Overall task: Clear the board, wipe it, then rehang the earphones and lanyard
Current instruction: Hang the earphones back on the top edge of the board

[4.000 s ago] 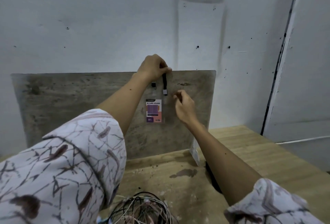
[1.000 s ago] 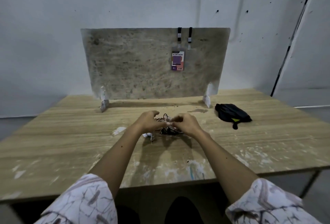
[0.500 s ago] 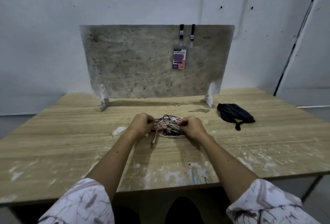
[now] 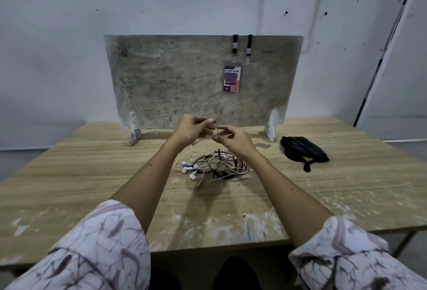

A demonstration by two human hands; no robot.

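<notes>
Both hands were raised above the table (image 4: 69, 174), fingertips close together. The left hand (image 4: 189, 129) had its fingers curled and pinched a thin pale cord; the right hand (image 4: 231, 139) pinched the same cord just beside the left fingertips. The cord ran down from the fingers to the earphones (image 4: 215, 166), a tangled pile of white, pink and black wires lying on the table directly below and slightly nearer than the hands. Beyond the fingers stood the board (image 4: 173, 81), upright on two feet. The lanyard (image 4: 241, 44) hung over its top edge, above and right of the hands, with the card holder (image 4: 232, 79) below it. A cloth (image 4: 302, 150), black, lay well right of the right hand.
</notes>
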